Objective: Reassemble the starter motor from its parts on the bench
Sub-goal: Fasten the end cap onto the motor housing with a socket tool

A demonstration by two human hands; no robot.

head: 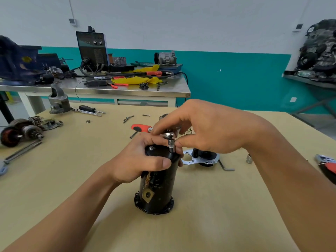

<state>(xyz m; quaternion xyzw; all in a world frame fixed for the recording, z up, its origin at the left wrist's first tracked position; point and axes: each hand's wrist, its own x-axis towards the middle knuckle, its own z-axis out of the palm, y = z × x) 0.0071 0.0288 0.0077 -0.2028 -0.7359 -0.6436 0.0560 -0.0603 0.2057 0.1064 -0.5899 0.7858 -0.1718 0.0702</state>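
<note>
Black motor housing (158, 188) standing upright near the middle of the bench (218, 224), with the left hand (138, 160) curled round its top end to steady it. The right hand (205, 128) pinches the head of the ratchet (170, 135), whose socket (171, 145) sits on a fastener at the cap rim. This is probably the bolt-tightening step. The next move calls for a square socket and a firm hold while the red handle (140, 127) swings.

Bench (72, 188): bare wood in the lower frame on both sides of the upright black housing (156, 188), crossed only by the two forearms.

Housing top crowded: left hand (141, 160) grips it, right hand (205, 128) pinches the ratchet (141, 127) there.

Just right of the housing: metal plate (189, 158), hex key (226, 167), socket (249, 158).

Left edge: armature (16, 133), long bolts (23, 151).

Far edge: screwdriver (91, 109).
</note>
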